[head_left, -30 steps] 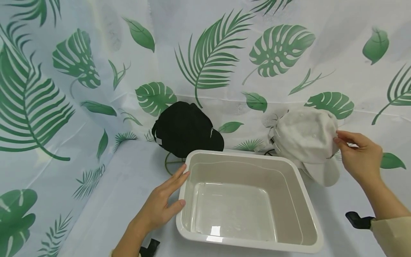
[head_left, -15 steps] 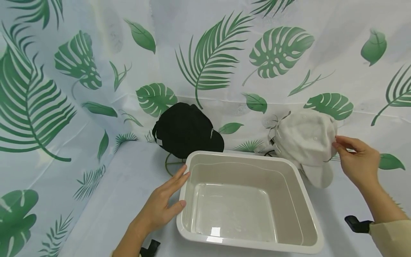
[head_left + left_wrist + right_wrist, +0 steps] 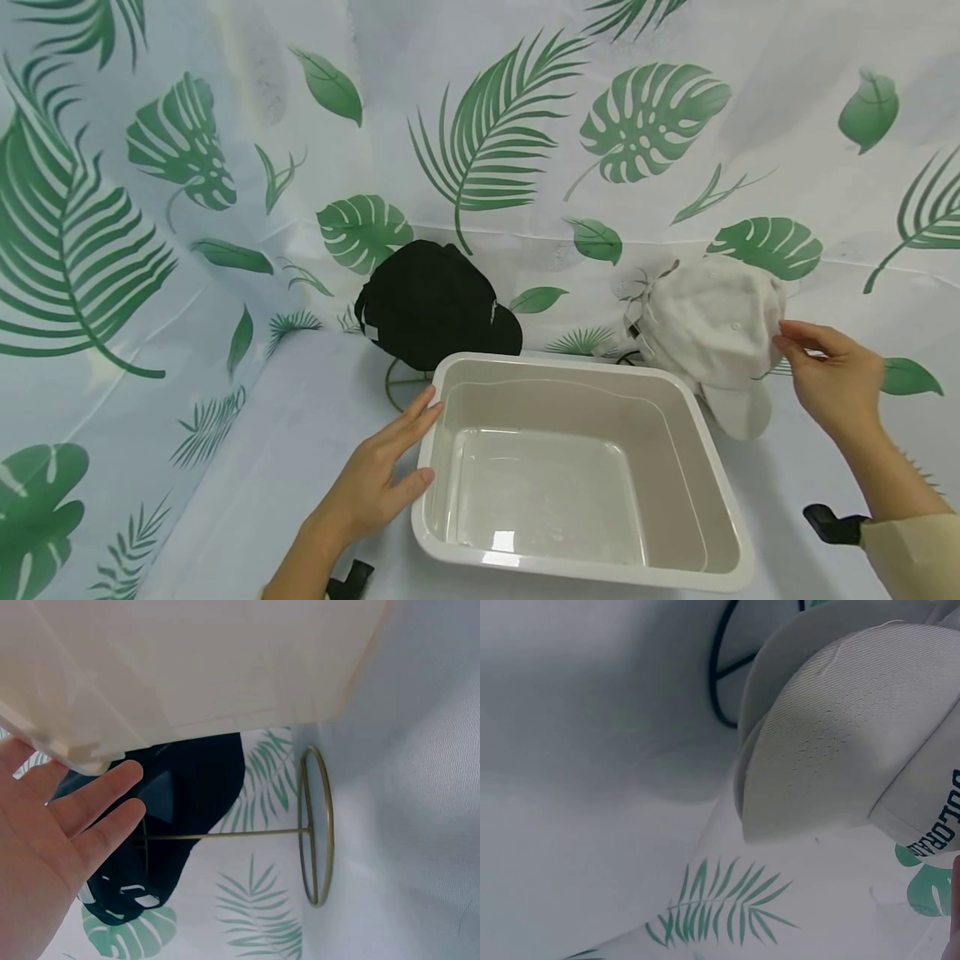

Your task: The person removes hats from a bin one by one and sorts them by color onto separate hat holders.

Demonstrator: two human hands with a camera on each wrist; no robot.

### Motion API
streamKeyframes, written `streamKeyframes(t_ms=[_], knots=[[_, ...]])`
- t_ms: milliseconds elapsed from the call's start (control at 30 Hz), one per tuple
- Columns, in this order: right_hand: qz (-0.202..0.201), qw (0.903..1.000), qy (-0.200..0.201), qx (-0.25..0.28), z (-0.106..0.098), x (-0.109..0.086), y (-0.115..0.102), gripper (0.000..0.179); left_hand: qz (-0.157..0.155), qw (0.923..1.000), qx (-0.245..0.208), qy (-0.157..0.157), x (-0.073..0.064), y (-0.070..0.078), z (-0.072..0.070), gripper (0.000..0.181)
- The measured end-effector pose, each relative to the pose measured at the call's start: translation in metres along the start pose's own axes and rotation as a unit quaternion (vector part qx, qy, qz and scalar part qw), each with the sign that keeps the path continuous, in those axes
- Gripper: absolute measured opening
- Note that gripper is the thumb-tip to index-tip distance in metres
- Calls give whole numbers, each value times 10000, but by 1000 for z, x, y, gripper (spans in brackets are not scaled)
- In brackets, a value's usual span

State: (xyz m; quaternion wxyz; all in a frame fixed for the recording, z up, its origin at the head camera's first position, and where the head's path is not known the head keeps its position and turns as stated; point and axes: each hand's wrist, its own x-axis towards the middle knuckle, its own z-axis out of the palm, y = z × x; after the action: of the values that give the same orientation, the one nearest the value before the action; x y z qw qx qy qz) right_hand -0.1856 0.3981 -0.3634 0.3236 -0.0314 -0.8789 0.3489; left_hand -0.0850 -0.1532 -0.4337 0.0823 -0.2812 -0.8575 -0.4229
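My right hand [image 3: 838, 375] pinches the front of an off-white baseball cap [image 3: 712, 321] between thumb and fingertips. Dark lettering shows on its front in the right wrist view, where more than one pale brim [image 3: 817, 772] overlaps and only a sliver of the hand shows. On the left, my left hand [image 3: 378, 475] rests its outstretched fingers and thumb against the left rim of a cream plastic tub [image 3: 585, 575]. Behind the tub's left corner, a black baseball cap [image 3: 431, 304] sits on a brass-coloured wire stand [image 3: 319, 825].
A dark wire ring [image 3: 718, 671] stands beneath the pale caps. Leaf-printed white cloth [image 3: 480, 167] rises as a wall behind and on the left. Black wrist mounts [image 3: 832, 525] stick out near both wrists. The tub fills the front centre of the table.
The right hand has moved slightly left and down. The off-white cap's brim has swung left with it. The left hand, tub and black cap stay put.
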Motion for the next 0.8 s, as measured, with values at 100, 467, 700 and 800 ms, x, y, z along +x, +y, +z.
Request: streamKeyframes(t_ms=[100, 467, 700, 800], knots=[[117, 9999, -8, 5, -2, -1, -1, 24, 5, 10000, -20, -15, 0, 0, 1, 73], [187, 9993, -249, -200, -19, -13, 1, 33, 23, 10000, -93, -10, -2, -1, -3, 74], [66, 9970, -426, -649, -28, -25, -3, 36, 100, 9993, -319, 174, -5, -4, -4, 73], [203, 9953, -614, -726, -31, -32, -3, 40, 92, 9995, -135, 264, -7, -6, -7, 73]])
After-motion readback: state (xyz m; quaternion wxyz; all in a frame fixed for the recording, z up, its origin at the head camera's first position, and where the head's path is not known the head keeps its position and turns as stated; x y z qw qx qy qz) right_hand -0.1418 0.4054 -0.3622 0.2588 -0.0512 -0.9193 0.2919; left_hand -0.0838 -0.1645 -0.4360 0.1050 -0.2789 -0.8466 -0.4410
